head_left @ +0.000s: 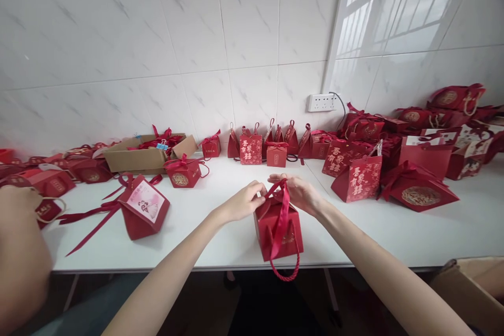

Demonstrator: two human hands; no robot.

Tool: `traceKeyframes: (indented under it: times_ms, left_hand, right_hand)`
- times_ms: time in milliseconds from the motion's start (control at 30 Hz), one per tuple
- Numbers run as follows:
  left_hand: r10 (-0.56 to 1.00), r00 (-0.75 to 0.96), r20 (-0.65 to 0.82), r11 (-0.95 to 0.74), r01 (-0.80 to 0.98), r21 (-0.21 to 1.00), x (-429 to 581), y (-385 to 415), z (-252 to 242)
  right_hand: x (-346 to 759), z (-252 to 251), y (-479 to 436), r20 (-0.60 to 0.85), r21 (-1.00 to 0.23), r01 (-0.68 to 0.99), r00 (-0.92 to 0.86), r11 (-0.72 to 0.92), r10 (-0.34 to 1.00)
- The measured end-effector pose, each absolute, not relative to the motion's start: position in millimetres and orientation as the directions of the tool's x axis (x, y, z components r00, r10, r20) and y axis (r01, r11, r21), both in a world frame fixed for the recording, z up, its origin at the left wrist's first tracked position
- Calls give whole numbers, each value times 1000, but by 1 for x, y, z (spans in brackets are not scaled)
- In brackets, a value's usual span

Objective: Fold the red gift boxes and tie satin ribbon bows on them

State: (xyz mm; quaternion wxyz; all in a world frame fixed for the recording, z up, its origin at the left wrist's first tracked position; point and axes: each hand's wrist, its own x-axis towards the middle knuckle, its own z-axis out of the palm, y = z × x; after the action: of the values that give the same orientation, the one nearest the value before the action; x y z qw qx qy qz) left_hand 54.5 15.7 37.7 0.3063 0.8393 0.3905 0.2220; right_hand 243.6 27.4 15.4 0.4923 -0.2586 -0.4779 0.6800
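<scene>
1. A small red cardboard gift box (290,245) with a red twisted-rope handle (289,277) is placed at the front edge of a white table (220,244).
2. Its glossy red ribbon (281,223) is pinched at the top by the left hand (244,202) — fingertips closed.
3. The right hand (302,192) is held beside it, fingers extended — whether ribbon is gripped cannot be told.

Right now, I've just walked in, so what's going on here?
Someone's left hand and right hand are at the red ribbon on top of a red box by the front edge of the white table. The box's cord handle hangs down in front. Whether the ribbon is tied, I can't tell. More red boxes stand along the wall, and another person's arm shows at far left.
</scene>
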Motion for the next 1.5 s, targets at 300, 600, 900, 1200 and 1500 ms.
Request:
traceKeyframes:
  times_ms: [300, 600, 900, 1200, 1500]
  left_hand:
    - [800, 564, 207, -410, 262, 874, 74, 9, 44]
    - [831, 514, 213, -89, -255, 963, 48, 16, 73]
    - [862, 392, 322, -198, -324, 925, 51, 27, 101]
    - [882, 186, 434, -372, -290, 882, 60, 33, 119]
    - [901, 116, 419, -374, -284, 883, 69, 50, 129]
  right_hand:
    - [244, 50, 20, 212, -975, -153, -416, 161, 884]
    - [269, 61, 23, 173, -910, -415, -367, 6, 914]
    - [263, 79, 17, 134, -921, -387, -405, -37, 905]
    - [247, 88, 21, 158, -896, -444, -302, 7, 940]
    - [238, 101, 31, 390, -894, -354, -309, 276, 867]
